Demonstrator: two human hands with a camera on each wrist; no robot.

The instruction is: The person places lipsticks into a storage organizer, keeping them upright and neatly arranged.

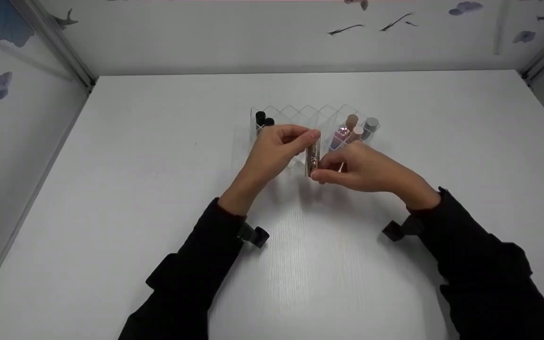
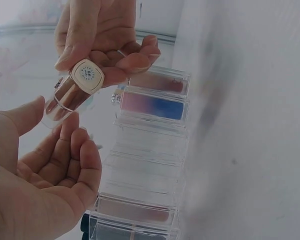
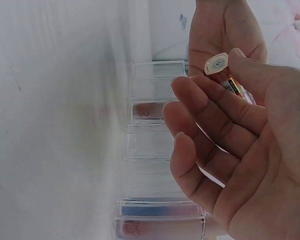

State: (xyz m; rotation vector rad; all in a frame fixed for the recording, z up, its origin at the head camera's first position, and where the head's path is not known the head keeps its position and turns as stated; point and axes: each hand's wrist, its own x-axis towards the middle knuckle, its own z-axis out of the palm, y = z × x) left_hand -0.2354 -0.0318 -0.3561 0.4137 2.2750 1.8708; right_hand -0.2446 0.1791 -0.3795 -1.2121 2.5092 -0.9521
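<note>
In the head view a shiny gold lipstick (image 1: pixel 313 156) stands upright between both hands, in front of a clear lipstick organizer (image 1: pixel 308 109). My left hand (image 1: pixel 274 153) pinches its upper end with thumb and fingers. At the lower end, the thumb and forefinger of my right hand (image 1: pixel 371 167) grip the tube. The left wrist view shows the clear cap end of the lipstick (image 2: pixel 72 92) at my left hand (image 2: pixel 50 185), and a pale base with a round "04" label. Seen from the right wrist, the lipstick's base (image 3: pixel 216 64) lies by my right thumb.
Black-capped tubes (image 1: pixel 260 118) stand in the organizer's left end. Its right end holds a pink and blue tube (image 1: pixel 340 137), tan-capped tubes (image 1: pixel 352 121) and a grey-capped one (image 1: pixel 371 125). The white table (image 1: pixel 158 165) meets walls at the back and left.
</note>
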